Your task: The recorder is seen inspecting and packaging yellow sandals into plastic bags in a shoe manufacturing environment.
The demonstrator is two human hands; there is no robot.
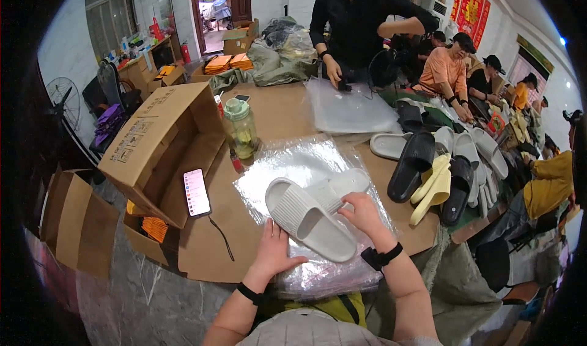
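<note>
Two light grey slide slippers lie crossed on a stack of clear plastic bags (275, 162) in front of me. The nearer slipper (327, 235) overlaps the farther slipper (354, 180). My left hand (273, 249) rests flat on the bags with its thumb spread, its fingertips beside the nearer slipper's left edge. My right hand (365, 216) has its thumb and fingers closed at the farther slipper's near edge, by the strap. Part of that slipper is hidden under the nearer one.
Left of the bags are a phone (197, 192), an open carton (165, 114) and a green bottle (240, 129). Black, yellow and grey slippers (411, 165) pile up at right. Across the table a person in black (351, 28) touches more plastic bags (348, 110). Several people work beyond.
</note>
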